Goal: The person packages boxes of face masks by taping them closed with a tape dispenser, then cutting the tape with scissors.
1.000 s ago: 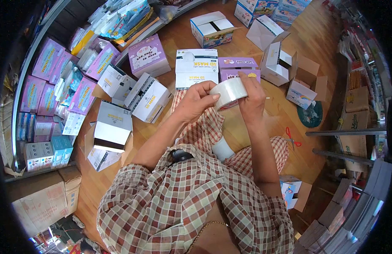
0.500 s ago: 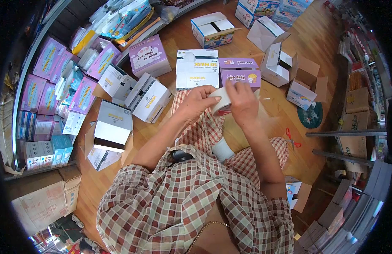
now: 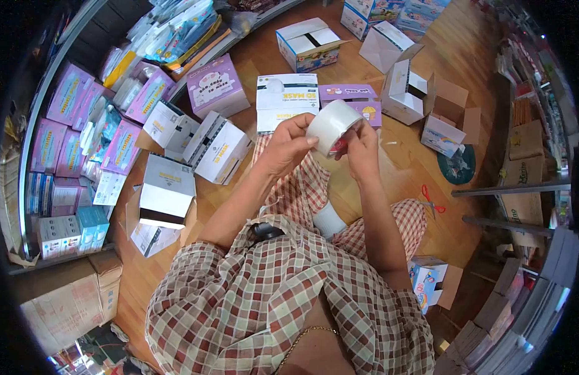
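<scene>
A wide roll of clear tape (image 3: 332,128) is held up between my two hands, above my lap. My left hand (image 3: 288,145) pinches its left edge with thumb and fingers. My right hand (image 3: 361,147) grips the right side, its fingertips partly hidden behind the roll. Just beyond the roll stand a white mask box (image 3: 286,97) and a purple box (image 3: 351,94), which the roll and my right hand partly cover.
Opened white boxes (image 3: 217,150) stand at the left, beside a shelf of pink boxes (image 3: 69,94). Another purple box (image 3: 216,84) is further back. Red scissors (image 3: 433,201) lie on the floor at the right, near an open brown box (image 3: 449,119) and a green basin (image 3: 458,167).
The tape roll has turned and shows more of its outer face. My right hand has moved from the top of the roll to its right side.
</scene>
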`<state>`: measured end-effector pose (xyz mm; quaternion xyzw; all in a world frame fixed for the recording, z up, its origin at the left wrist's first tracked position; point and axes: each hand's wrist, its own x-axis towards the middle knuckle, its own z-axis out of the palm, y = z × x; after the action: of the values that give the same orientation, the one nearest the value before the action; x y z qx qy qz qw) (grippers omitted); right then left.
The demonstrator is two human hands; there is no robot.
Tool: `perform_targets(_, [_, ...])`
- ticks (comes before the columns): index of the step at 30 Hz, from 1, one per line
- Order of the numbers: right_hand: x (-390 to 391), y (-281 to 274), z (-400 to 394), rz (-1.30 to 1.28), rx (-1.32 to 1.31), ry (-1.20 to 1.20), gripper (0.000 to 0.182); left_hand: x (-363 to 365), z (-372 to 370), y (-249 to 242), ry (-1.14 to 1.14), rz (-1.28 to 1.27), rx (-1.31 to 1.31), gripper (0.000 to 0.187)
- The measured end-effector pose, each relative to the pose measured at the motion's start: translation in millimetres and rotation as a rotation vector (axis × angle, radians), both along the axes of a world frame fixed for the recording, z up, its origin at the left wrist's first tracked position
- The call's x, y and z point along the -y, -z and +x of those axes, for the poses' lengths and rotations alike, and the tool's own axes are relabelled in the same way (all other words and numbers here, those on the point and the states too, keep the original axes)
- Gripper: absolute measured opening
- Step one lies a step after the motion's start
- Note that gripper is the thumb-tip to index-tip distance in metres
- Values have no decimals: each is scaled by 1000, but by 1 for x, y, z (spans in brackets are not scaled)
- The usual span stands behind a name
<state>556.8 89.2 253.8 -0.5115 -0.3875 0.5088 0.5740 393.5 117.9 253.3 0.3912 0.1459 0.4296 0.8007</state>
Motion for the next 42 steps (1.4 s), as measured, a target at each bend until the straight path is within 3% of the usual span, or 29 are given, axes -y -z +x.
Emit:
perform_targets(1, [-1, -6, 0, -104, -11, 9, 29, 2, 0, 1, 1, 37, 11, 28])
perform_targets(5, [-9, -1, -4, -10, -3, 45, 29, 0, -4, 3, -57, 122, -21, 32])
perform_targets(7, [-16, 3, -1, 244, 293, 147, 35, -3, -7, 7, -95, 138, -109, 32])
perform_targets(8, [-17, 1, 0, 250, 292, 145, 35, -4, -8, 8, -128, 151, -195, 32])
perform_targets(10, [-19, -8, 2, 633, 886, 282, 44, -6, -8, -1, -133, 102, -132, 30])
perform_targets(12, [-16, -11, 1, 623, 952, 266, 46, -7, -7, -6, -139, 42, -65, 28])
perform_targets(14, [-14, -13, -3, 615, 1016, 239, 49, -12, -10, -7, -137, 46, -292, 25])
perform_targets(16, [-12, -12, -7, 633, 1120, 204, 49, -12, -9, -10, -106, 17, -316, 24])
perform_targets(24, [-13, -3, 7, 645, 1058, 161, 49, -5, -6, -5, 17, 11, -278, 25])
perform_targets(26, [-13, -2, 7, 638, 1044, 154, 49, -6, -6, -3, 38, 41, -287, 35])
perform_targets(38, [-12, 6, 15, 677, 905, 119, 53, 0, -3, 0, 36, 72, -263, 39])
perform_targets(40, [-8, 6, 12, 376, 462, 147, 49, 4, -3, -9, 35, 26, -189, 31])
perform_targets(42, [-6, 15, 13, 349, 372, 119, 49, 9, 1, -10, 6, -34, -139, 19])
